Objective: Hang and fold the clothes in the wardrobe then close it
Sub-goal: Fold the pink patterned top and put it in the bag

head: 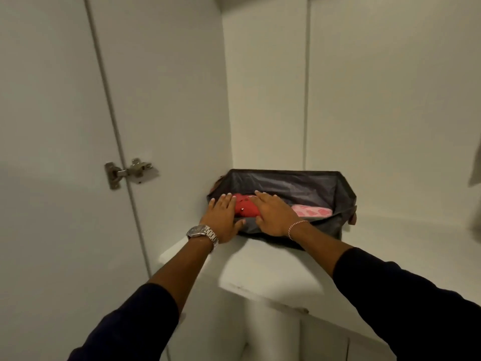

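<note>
on the white shelf (273,267) inside the wardrobe stands a dark fabric storage box (286,183), pushed into the left back corner, its top open. inside the box, at the left part, lies a folded red garment (246,208). to the right of it lies a pink patterned cloth (312,212), also inside the box.

both hands reach over the front rim of the box. the left hand (222,217) lies flat with straight fingers on the left edge of the red garment; it presses and does not grip. the right hand (273,213) lies flat on the right side of the same garment, fingers straight and a little spread. a metal watch (203,233) is on the left wrist, a thin bracelet (296,227) on the right wrist, and both arms have dark sleeves (403,295).

at the left, the wardrobe door (52,152) stands open, joined to the side wall with a metal hinge (127,173).
</note>
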